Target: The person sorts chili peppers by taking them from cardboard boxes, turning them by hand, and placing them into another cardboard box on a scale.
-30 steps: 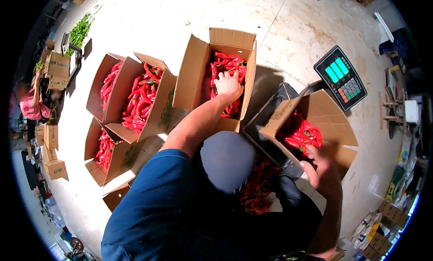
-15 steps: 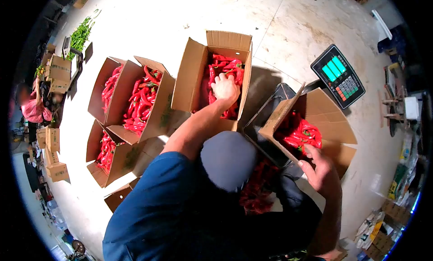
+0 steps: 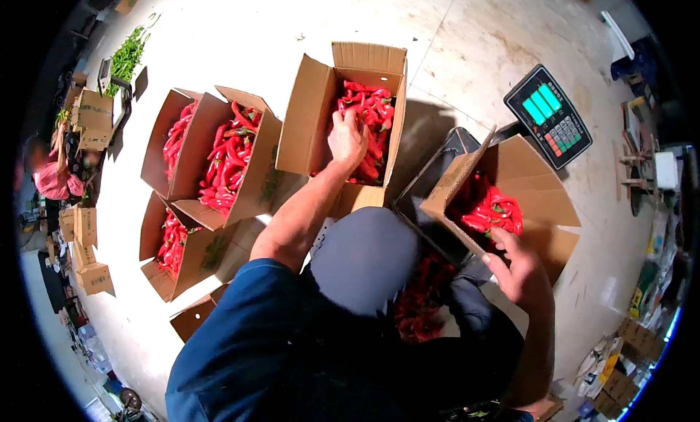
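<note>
My left hand (image 3: 348, 139) is inside the middle cardboard box (image 3: 305, 116), over the long red peppers (image 3: 375, 108) near its left wall. Its fingers are curled and pressed together, and whatever the fingertips hold is hidden. At the right, my right hand (image 3: 521, 272) grips the near edge of a second cardboard box (image 3: 536, 174), thumb on one side and fingers on the other. Red peppers (image 3: 492, 209) lie in this box too. It stands tilted on the dark platform of a scale, whose display (image 3: 545, 105) is lit green.
More open boxes of red peppers (image 3: 230, 163) stand to the left. A person's capped head (image 3: 362, 258) and blue sleeve (image 3: 233, 334) fill the near middle. Red peppers (image 3: 419, 298) lie beside the knee. Green peppers (image 3: 130, 54) are heaped far left, near another person (image 3: 55, 174).
My left hand has shifted left within the middle box, and its spread fingers have curled in. More peppers show on the right of that box. My right hand stays on the box edge.
</note>
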Tool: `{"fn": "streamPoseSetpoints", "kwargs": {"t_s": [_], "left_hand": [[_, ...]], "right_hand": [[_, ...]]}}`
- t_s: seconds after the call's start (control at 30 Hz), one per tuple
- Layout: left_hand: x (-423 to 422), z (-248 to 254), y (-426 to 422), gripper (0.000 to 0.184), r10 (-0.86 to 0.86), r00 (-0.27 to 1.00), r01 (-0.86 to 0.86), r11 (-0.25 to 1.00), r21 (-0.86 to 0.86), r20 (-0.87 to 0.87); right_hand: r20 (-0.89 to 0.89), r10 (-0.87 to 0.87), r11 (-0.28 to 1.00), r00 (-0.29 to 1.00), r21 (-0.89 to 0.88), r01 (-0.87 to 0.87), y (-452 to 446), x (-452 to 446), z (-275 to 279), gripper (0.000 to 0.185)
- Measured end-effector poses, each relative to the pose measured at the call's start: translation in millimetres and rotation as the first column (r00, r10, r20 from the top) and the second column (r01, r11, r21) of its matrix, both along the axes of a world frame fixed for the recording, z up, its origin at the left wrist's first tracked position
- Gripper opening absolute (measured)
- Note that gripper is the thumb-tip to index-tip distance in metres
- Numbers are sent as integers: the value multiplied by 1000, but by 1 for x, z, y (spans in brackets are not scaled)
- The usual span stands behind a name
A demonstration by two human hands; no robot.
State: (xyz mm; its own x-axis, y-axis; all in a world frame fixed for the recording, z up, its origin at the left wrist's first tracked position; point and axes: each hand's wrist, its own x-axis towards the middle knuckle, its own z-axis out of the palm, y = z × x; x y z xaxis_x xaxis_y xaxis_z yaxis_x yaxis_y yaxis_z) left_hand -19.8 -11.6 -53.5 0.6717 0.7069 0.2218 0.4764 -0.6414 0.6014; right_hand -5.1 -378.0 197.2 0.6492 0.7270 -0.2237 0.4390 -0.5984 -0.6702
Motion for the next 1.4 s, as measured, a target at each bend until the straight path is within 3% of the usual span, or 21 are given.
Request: {"fn": "streamPoseSetpoints", "kwargs": {"t_s": [0.07, 0.2, 0.23, 0.3, 0.33, 0.4, 0.43, 0.53, 0.57, 0.6, 0.67, 0.8, 0.83, 0.93, 0.97, 1.0, 1.03, 1.07, 1.2, 1.23, 1.4], "left_hand": [[0, 15, 15, 37, -53, 998, 52, 998, -22, -27], [4, 37, 55, 31, -61, 997, 60, 998, 24, 54], [5, 39, 67, 31, -76, 988, 101, 976, -195, 135], [8, 46, 80, 28, 16, 958, 154, 812, -563, 286], [7, 61, 83, 27, 57, 953, 154, 757, -635, 299], [5, 70, 95, 25, 173, 898, 291, 457, -841, 404], [5, 81, 96, 24, 220, 880, 321, 379, -868, 421], [7, 98, 110, 23, 261, 856, 406, 193, -893, 446], [6, 100, 115, 30, 226, 866, 444, 63, -894, 446], [5, 121, 106, 35, 255, 848, 432, 176, -884, 465], [10, 137, 104, 38, 396, 787, 531, -44, -846, 474], [13, 183, 100, 38, 241, 706, 708, -252, -660, 666], [17, 194, 95, 38, 294, 700, 711, -366, -600, 651], [22, 231, 69, 44, 235, 594, 786, -372, -493, 769], [25, 240, 57, 39, 272, 598, 770, -454, -448, 754], [24, 246, 49, 41, 143, 666, 724, -363, -587, 732], [22, 257, 31, 40, 130, 672, 724, -325, -609, 729], [21, 269, 12, 39, 113, 673, 727, -287, -624, 731], [30, 282, -27, 44, -40, 683, 585, -569, -578, 729], [31, 287, -40, 43, -5, 647, 566, -667, -484, 762], [19, 303, -83, 43, -140, 615, 506, -685, -524, 776]], "right_hand": [[-29, 2, 1000, 1000, -10, -2, 2, -1, -1, 44], [-67, 7, 1000, 998, -20, -8, 8, 0, 1, 43], [-58, 13, 1000, 998, -20, -15, 9, 1, 1, 43], [-41, 24, 999, 999, -23, -25, 9, 0, 2, 44], [-32, 25, 1000, 999, -10, -26, 9, -1, 0, 44], [-12, 30, 999, 999, 17, -30, 8, -1, -6, 44], [-9, 35, 999, 999, -10, -35, 7, -1, -7, 44], [3, 48, 995, 999, -84, -47, 8, 0, -8, 44], [10, 49, 993, 999, -104, -47, 10, 0, -7, 44], [18, 48, 991, 999, -123, -46, 12, 1, -7, 43], [35, 31, 991, 999, -128, -27, 16, 1, -6, 40], [2, -42, 995, 999, -86, 42, 21, 5, -9, 38], [13, -48, 998, 999, -49, 49, 23, 5, -10, 36], [18, -114, 993, 993, 39, 114, 32, 8, -3, 33], [4, -166, 985, 986, 53, 165, 39, 7, 6, 33], [-6, -218, 973, 976, 69, 218, 44, 6, 15, 32], [-64, -378, 907, 923, 174, 384, 45, 5, 5, 28], [-131, -399, 875, 908, 240, 419, 45, 6, 4, 26], [-358, -373, 728, 856, 460, 509, 51, 9, 29, 23], [-368, -396, 694, 841, 479, 537, 55, 9, 37, 24], [-384, -358, 498, 851, 692, 523, 60, 10, 59, 34]]}}
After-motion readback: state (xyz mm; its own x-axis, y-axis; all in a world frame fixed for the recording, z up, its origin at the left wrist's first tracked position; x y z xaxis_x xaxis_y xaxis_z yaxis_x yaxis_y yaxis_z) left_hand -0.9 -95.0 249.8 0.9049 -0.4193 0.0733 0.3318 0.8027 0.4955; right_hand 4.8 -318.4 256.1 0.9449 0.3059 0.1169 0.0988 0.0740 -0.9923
